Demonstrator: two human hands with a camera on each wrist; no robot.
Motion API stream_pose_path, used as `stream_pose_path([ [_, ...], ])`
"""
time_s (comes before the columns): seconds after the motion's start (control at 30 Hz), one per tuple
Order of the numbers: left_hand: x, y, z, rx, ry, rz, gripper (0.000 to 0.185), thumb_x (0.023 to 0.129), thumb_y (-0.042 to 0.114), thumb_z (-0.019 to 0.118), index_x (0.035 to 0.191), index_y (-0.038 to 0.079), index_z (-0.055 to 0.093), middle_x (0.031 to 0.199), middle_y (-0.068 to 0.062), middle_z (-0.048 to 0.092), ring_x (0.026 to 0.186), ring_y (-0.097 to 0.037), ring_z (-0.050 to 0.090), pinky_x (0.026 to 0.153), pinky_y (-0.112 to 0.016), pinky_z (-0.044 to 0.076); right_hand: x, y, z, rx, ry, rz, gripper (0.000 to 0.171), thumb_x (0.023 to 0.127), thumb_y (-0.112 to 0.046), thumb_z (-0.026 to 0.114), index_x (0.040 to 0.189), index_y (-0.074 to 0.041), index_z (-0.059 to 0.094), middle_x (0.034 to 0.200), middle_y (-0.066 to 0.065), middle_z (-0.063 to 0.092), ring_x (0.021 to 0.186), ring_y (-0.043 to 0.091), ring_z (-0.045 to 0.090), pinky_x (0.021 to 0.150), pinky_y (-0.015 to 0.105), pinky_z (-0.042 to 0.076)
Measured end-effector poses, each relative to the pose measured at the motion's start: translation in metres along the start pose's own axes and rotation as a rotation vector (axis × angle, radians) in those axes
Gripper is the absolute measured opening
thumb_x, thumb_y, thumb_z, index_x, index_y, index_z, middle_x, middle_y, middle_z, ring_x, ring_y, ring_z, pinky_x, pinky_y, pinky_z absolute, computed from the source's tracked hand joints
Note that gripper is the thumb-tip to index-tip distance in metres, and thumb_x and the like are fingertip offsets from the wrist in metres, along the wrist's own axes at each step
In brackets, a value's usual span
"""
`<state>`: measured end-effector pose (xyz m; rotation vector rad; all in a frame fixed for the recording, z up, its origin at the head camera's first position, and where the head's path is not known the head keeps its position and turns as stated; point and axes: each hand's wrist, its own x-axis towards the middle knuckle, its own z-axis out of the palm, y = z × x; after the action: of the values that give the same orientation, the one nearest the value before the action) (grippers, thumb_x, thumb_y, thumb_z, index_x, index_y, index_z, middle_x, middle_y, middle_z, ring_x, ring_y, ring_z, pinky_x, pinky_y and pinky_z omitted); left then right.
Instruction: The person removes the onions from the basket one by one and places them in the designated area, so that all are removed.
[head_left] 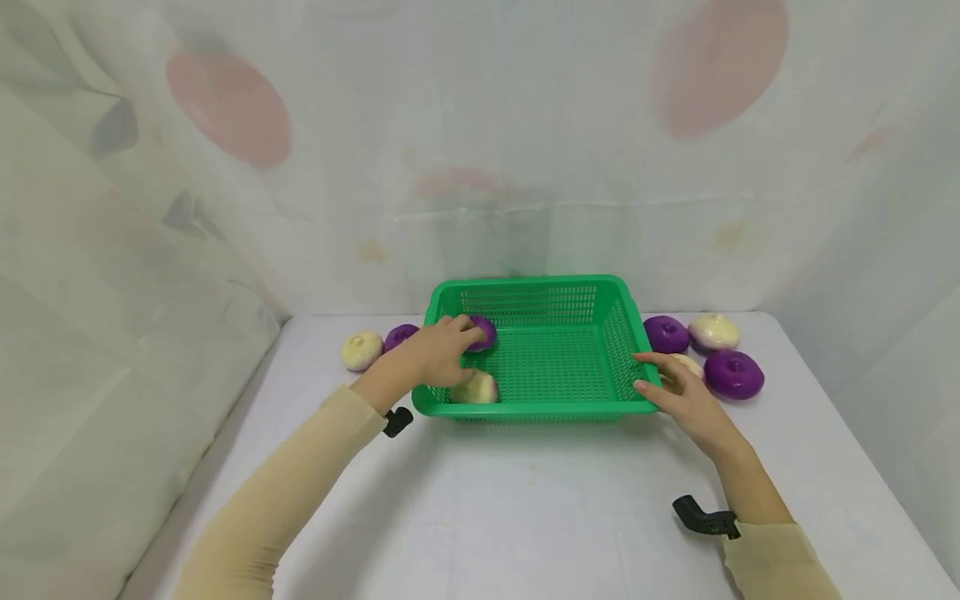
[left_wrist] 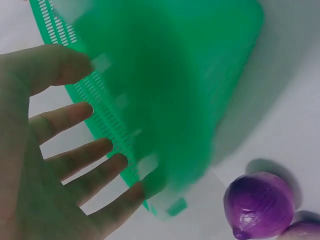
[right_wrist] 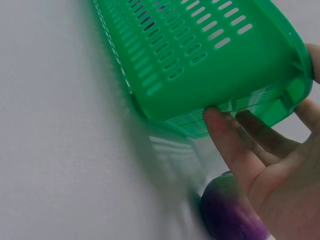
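A green plastic basket (head_left: 551,408) stands on the white table. My left hand (head_left: 444,346) reaches over its left wall with fingers spread. Beneath those fingers, inside the basket, is a purple onion (head_left: 486,332); a cream-and-purple onion (head_left: 478,389) lies by the thumb. The left wrist view has the same hand (left_wrist: 75,135) with fingers extended beside the perforated wall, nothing in the palm. At the basket's right end my right hand (head_left: 682,400) holds the rim near the front corner. In the right wrist view, its fingertips (right_wrist: 215,117) touch the outer wall.
Left of the basket are a cream onion (head_left: 362,350) and a purple one (head_left: 400,336). Right of it lie purple onions (head_left: 733,375) and cream ones (head_left: 714,332), one partly behind my right hand. A printed white curtain (head_left: 525,233) hangs behind the table.
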<state>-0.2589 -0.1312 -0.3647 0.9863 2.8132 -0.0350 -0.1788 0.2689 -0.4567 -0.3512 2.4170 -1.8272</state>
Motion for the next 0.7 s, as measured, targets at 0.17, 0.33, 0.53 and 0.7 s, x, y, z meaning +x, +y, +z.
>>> stream_pose_path([
  [0.17, -0.004, 0.000, 0.005, 0.006, -0.012, 0.033, 0.057, 0.093, 0.032, 0.069, 0.144, 0.013, 0.054, 0.139, -0.013, 0.050, 0.120, -0.033, 0.051, 0.098, -0.049, 0.047, 0.000, 0.000, -0.001, 0.003, 0.002, -0.001, 0.054, 0.104, -0.025, 0.061, 0.151, -0.006, 0.042, 0.158, 0.017, 0.027, 0.142, 0.049, 0.031, 0.089, 0.020, 0.048],
  [0.33, -0.003, 0.004, 0.009, -0.046, -0.052, 0.030, 0.066, 0.087, 0.034, 0.078, 0.145, 0.015, 0.052, 0.141, -0.010, 0.049, 0.127, -0.033, 0.047, 0.102, -0.052, 0.045, 0.000, 0.000, -0.001, 0.006, 0.002, 0.000, 0.054, 0.104, -0.025, 0.061, 0.151, -0.006, 0.042, 0.158, 0.017, 0.028, 0.142, 0.049, 0.031, 0.089, 0.020, 0.048],
  [0.53, 0.001, 0.009, 0.019, -0.050, -0.097, 0.024, 0.068, 0.083, 0.031, 0.083, 0.143, 0.021, 0.054, 0.139, -0.008, 0.050, 0.130, -0.033, 0.046, 0.102, -0.054, 0.045, 0.001, 0.002, -0.001, 0.002, 0.001, 0.003, 0.054, 0.104, -0.026, 0.061, 0.151, -0.006, 0.042, 0.158, 0.017, 0.028, 0.143, 0.049, 0.029, 0.089, 0.020, 0.047],
  [0.7, 0.006, 0.012, 0.024, -0.019, -0.116, 0.029, 0.066, 0.085, 0.023, 0.081, 0.144, 0.019, 0.054, 0.138, -0.008, 0.051, 0.127, -0.031, 0.047, 0.102, -0.052, 0.045, 0.001, 0.002, -0.001, 0.000, 0.002, 0.000, 0.053, 0.104, -0.026, 0.062, 0.150, -0.007, 0.044, 0.156, 0.015, 0.030, 0.142, 0.048, 0.031, 0.090, 0.021, 0.047],
])
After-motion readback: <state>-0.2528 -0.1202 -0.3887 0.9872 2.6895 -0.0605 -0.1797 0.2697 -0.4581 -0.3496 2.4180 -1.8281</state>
